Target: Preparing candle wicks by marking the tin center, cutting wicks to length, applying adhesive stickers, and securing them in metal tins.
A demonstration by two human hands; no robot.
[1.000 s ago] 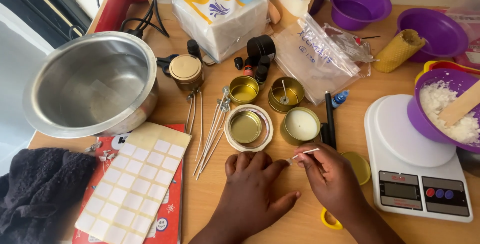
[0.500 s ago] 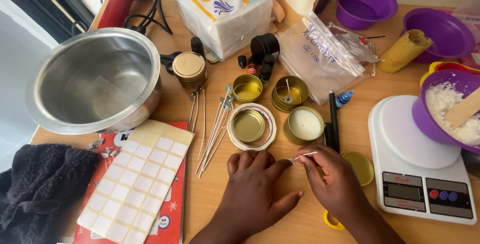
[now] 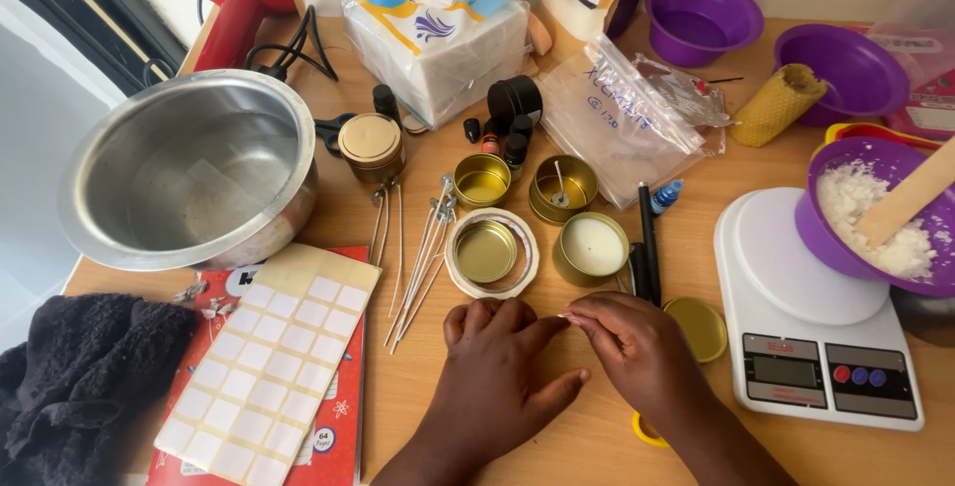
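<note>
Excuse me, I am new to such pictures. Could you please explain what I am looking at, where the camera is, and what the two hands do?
The camera sits on a person's head and looks down at a light wooden table. There is no machine, only two bare hands. The left hand rests flat on the table. The right hand pinches something small and pale at its fingertips, touching the left forefinger; it is too small to identify.

Just beyond the hands lie thin white wicks with metal bases, small round gold tins, one gold tin filled with white wax, and a loose gold lid. To the left stand a large steel pot and a sheet of pale square stickers. To the right, a white kitchen scale and a purple bowl of white flakes.
</note>
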